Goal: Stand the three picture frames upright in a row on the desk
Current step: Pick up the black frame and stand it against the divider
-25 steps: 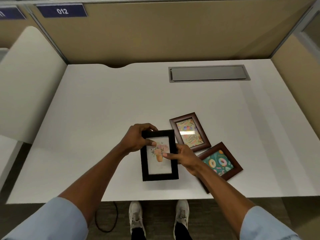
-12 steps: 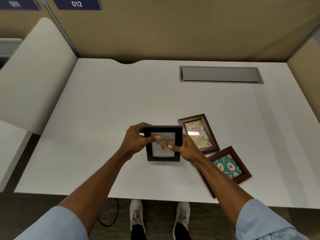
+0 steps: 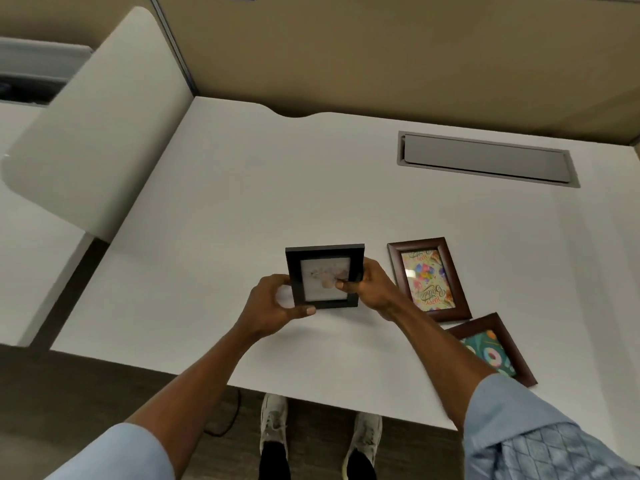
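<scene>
A black picture frame with a pale flower print is held tilted up near the middle of the white desk. My left hand grips its lower left corner and my right hand grips its right edge. A brown frame with a colourful birthday print lies flat just right of my right hand. A second brown frame with a doughnut print lies flat near the front edge, partly hidden by my right forearm.
A grey cable hatch is set into the desk at the back right. Beige partition walls close the back, and a white rounded divider stands at the left. My shoes show below the front edge.
The black frame has been lifted from lying flat to nearly upright, both hands still on it. My left hand shifted from its top corner to its lower left corner. The view moved left.
</scene>
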Tool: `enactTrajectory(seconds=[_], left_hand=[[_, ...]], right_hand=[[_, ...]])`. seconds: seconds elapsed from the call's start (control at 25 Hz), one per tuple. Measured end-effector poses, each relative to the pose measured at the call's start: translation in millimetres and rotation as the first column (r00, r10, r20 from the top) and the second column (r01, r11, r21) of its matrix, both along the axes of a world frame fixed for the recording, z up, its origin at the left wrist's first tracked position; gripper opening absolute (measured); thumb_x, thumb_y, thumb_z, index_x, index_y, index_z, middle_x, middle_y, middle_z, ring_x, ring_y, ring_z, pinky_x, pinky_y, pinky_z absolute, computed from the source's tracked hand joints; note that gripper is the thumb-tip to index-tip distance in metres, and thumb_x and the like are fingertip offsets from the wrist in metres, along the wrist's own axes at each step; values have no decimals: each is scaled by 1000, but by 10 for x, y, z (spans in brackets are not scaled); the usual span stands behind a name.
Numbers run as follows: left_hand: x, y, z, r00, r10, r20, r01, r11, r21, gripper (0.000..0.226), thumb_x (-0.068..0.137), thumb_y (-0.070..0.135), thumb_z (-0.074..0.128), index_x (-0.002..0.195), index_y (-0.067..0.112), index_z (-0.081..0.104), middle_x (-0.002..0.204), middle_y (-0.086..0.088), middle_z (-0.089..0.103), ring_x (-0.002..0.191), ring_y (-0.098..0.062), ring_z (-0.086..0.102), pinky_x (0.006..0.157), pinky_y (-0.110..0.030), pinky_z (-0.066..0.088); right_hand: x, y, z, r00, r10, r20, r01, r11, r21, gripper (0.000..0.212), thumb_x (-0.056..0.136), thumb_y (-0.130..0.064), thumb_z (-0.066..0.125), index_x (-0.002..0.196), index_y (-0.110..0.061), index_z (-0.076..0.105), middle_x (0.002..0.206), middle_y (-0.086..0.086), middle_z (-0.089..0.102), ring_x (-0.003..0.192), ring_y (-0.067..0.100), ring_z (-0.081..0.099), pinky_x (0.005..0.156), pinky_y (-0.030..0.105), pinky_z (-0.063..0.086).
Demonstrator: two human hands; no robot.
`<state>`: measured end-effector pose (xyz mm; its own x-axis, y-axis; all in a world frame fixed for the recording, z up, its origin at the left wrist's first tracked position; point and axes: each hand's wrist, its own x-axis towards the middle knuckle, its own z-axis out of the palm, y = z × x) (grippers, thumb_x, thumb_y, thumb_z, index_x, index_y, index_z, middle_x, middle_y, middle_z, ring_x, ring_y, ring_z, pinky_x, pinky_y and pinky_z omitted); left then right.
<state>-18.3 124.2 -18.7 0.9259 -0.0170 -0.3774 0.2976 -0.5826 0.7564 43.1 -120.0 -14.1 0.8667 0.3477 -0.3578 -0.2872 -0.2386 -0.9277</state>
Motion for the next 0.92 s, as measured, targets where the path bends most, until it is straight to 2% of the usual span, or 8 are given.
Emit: enactTrajectory(seconds=[0.08,0.12,0.16,0.24,0.52,0.72,0.8,0.92], left_hand=[[0,290,-79,998,-69,8,66,979,193,121,56,84,84,155,23,50,172,-1,38,162,-26,27,131,-52,30],[16,472,-140,997,-76,-6,75,957,281,146,44,102,68,162,22,40,180,-5,21,169,-27,11,134,-53,20],[36,665,-212,998,-67,-20,69,932,356,164,34,112,51,167,20,29,183,-7,7,170,-27,-2,136,-52,11],[50,1033,-324,999,-29,-26,37,894,447,177,27,118,36,171,18,14,182,-11,-10,169,-28,-16,136,-49,-2],[-50,1716,-531,994,79,73,-106,855,508,163,46,114,44,173,21,-1,180,-10,-23,166,-25,-27,136,-47,-11],[-61,1843,-658,982,68,177,-159,804,573,120,84,97,31,173,24,-3,180,-7,-25,166,-22,-27,138,-47,-6],[-27,1901,-723,966,145,216,-248,768,590,105,95,87,28,173,22,-1,180,-8,-24,167,-22,-25,138,-47,-5],[46,1998,-772,892,369,261,-451,690,566,97,103,77,29,172,14,6,182,-12,-14,169,-25,-17,139,-48,1]], right_hand=[[147,124,12,999,36,8,-36,999,14,43,89,2,77,117,-31,71,119,-7,77,120,18,71,102,37,59],[225,195,2,999,49,12,-49,999,21,44,89,3,76,117,-30,71,119,-6,77,120,19,71,102,38,59],[296,268,-14,998,59,11,-59,998,32,43,89,4,76,118,-28,71,119,-5,78,120,19,72,103,39,59],[417,408,-56,997,76,4,-76,996,54,41,89,4,77,118,-24,72,120,-1,78,120,20,72,103,42,59],[753,932,-219,990,141,-5,-140,985,98,41,88,5,78,125,-10,72,127,10,77,120,27,73,103,46,59],[1101,1479,-315,970,244,12,-243,962,128,46,88,6,77,133,-4,69,132,12,75,122,28,71,103,46,60],[1263,1725,-349,960,280,16,-279,951,136,48,88,7,76,134,-1,67,133,13,74,123,30,71,103,46,59],[1478,2079,-362,941,337,13,-335,930,154,49,87,9,76,134,1,66,133,16,73,123,31,71,103,43,60]])
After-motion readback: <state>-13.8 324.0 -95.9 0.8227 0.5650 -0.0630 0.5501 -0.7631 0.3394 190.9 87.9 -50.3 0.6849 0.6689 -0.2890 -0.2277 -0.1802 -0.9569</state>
